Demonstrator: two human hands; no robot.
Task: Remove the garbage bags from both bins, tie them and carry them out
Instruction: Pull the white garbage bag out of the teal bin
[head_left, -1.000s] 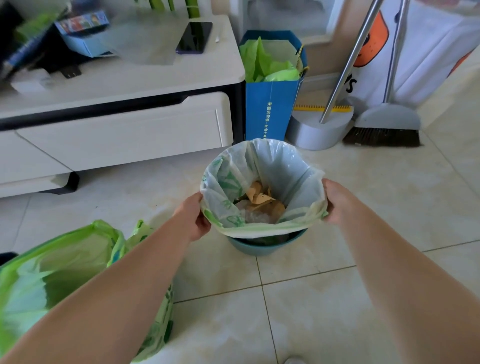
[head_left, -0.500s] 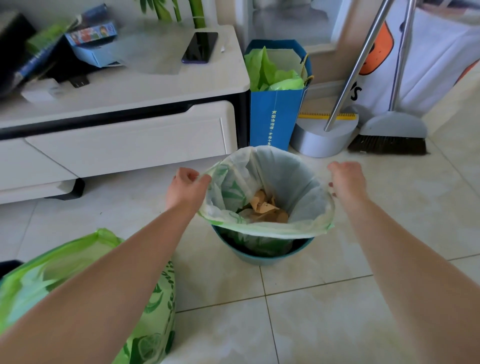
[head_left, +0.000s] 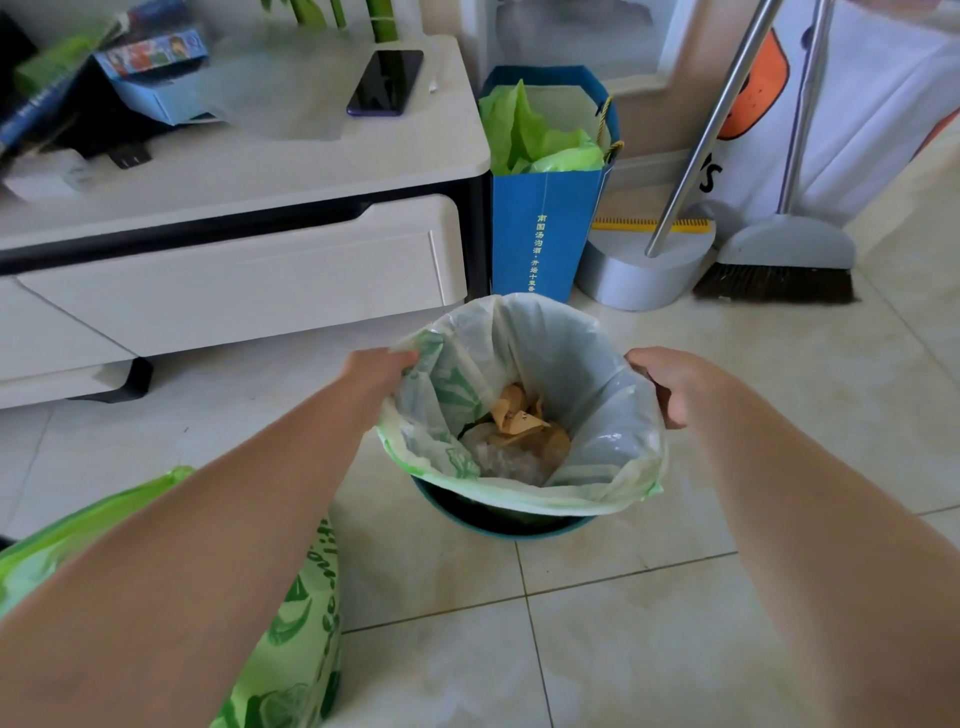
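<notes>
At the left edge of the bin (head_left: 498, 525), the left grip (head_left: 376, 371) pinches the loose rim of the garbage bag (head_left: 550, 358); at the bin's right edge the right grip (head_left: 670, 382) curls round the rim on that side, its fingers tucked under, so how much plastic it holds cannot be fully seen; the bag sits in the bin with its rim raised above the bin's lip, and crumpled brown paper (head_left: 519, 415) and clear wrapping lie at its bottom; the step in hand, as I judge it, is lifting this bag out; doing it well means drawing both sides straight up together and level, so the load stays centred and the thin film does not stretch at one pinch; a fuller handful of rim on each side would guard against tearing; the bin looks light and may rise with the bag, so a slow pull should serve best; once the bag is clear, the two sides can meet above the bin for tying; left of the bin and nearer the person lies a second green bag (head_left: 291, 649), seemingly untied; behind the bin stand a blue paper bag (head_left: 545, 228), a dustpan (head_left: 644, 275) and a broom (head_left: 779, 270), apart from the lift path.
</notes>
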